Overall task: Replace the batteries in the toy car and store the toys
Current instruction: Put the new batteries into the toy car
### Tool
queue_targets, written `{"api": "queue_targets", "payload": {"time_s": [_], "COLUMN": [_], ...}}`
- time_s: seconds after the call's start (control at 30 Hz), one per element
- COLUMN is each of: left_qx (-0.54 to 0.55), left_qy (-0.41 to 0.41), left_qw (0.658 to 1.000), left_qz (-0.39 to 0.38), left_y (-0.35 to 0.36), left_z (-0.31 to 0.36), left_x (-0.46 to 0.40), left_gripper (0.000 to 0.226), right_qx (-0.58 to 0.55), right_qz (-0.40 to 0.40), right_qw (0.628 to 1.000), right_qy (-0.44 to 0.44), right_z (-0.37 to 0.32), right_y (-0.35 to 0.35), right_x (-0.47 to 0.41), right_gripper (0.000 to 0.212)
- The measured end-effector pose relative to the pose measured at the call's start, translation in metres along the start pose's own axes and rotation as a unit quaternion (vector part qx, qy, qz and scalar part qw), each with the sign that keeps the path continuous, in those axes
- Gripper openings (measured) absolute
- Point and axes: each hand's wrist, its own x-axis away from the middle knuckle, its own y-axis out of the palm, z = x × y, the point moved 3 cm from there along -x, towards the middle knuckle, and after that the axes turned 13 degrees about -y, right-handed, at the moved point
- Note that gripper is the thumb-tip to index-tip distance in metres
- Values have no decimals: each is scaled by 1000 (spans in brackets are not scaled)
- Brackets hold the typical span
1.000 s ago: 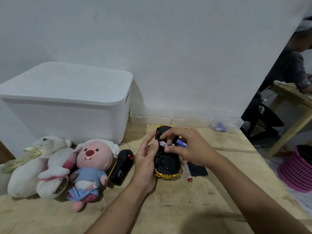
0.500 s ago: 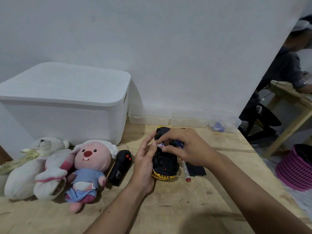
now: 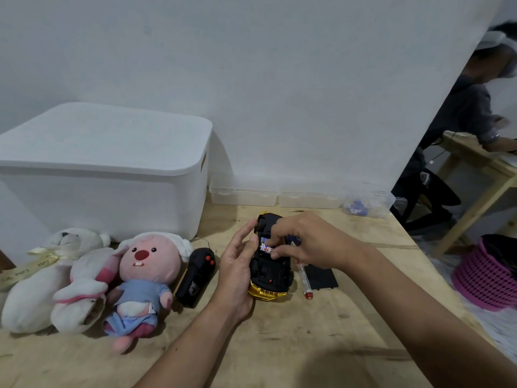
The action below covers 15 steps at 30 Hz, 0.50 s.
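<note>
Toy car (image 3: 270, 271) lies belly-up on the counter (image 3: 279, 345), mid-width, nearer the back edge. Left hand (image 3: 237, 271) cups its side, fingers curled against it. Right hand (image 3: 310, 242) pinches a battery (image 3: 266, 248) at the open underside bay. Screwdriver (image 3: 304, 280) and black cover (image 3: 321, 276) lie just right of the car. Remote (image 3: 197, 275) and plush toys (image 3: 92, 278) toward the left edge; white bin (image 3: 106, 175) at the back-left corner.

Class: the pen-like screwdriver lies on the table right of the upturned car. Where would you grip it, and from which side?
Pinch the screwdriver mid-barrel from above. It lies flat, and the toy car and black cover crowd its sides.
</note>
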Motion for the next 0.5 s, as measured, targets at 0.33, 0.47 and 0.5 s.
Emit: {"api": "queue_targets", "payload": {"time_s": [0.33,0.47,0.5], "left_qx": [11,40,39], "left_qy": [3,3,2], "left_qw": [1000,999,999], "left_qz": [13,13,16], "left_y": [0,0,-1], "left_z": [0,3,3], "left_x": [1,2,1], "left_gripper": [37,37,37], "right_qx": [23,46,43], "right_qz": [-40,-55,-54], "right_qw": [997,996,996], "right_qy": [59,53,48], "right_z": [2,-3,-3], "right_y": [-2,-4,-4], "right_x": [-11,-17,-16], "right_gripper": [21,29,27]}}
